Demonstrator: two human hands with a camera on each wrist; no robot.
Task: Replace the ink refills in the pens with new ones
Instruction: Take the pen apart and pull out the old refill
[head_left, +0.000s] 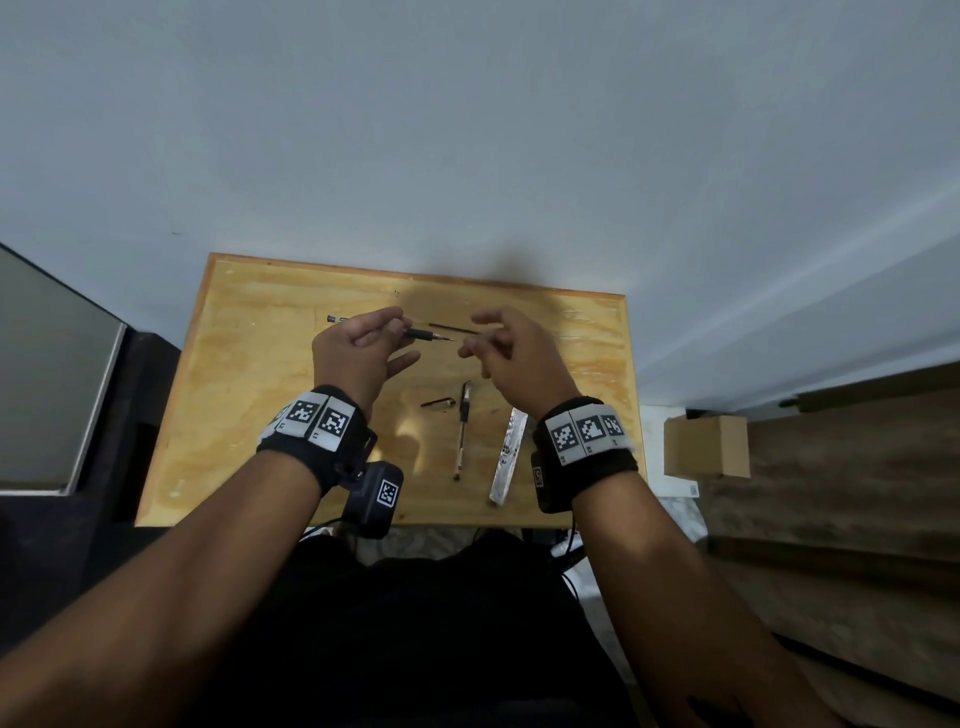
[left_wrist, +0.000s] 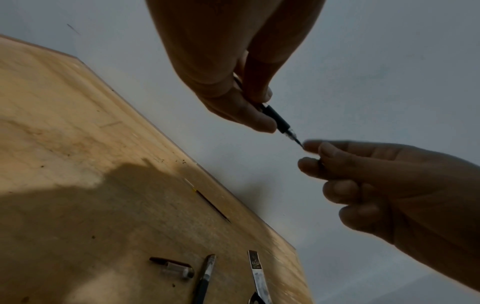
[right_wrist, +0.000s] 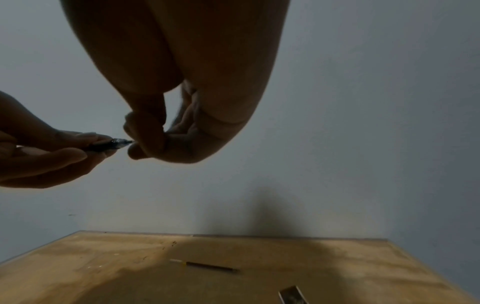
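My left hand (head_left: 397, 328) (left_wrist: 262, 115) (right_wrist: 85, 146) holds a black-gripped pen (head_left: 423, 335) (left_wrist: 279, 121) (right_wrist: 114, 144) above the wooden table (head_left: 260, 389), with its tip pointing right. My right hand (head_left: 470, 347) (left_wrist: 309, 154) (right_wrist: 132, 139) has curled fingers, and its thumb and forefinger pinch at that tip. A loose dark refill (head_left: 454, 328) (left_wrist: 213, 206) (right_wrist: 207, 266) lies on the table beyond the hands. Nearer me lie a second pen (head_left: 462, 431) (left_wrist: 205, 277), a pen cap (head_left: 439, 402) (left_wrist: 172, 267) and a silver refill packet (head_left: 508, 457) (left_wrist: 258, 275) (right_wrist: 292, 294).
The table stands against a pale wall. A small cardboard box (head_left: 706, 447) sits on the floor to the right of it. A dark cabinet (head_left: 52, 374) stands to the left. The left half of the tabletop holds nothing.
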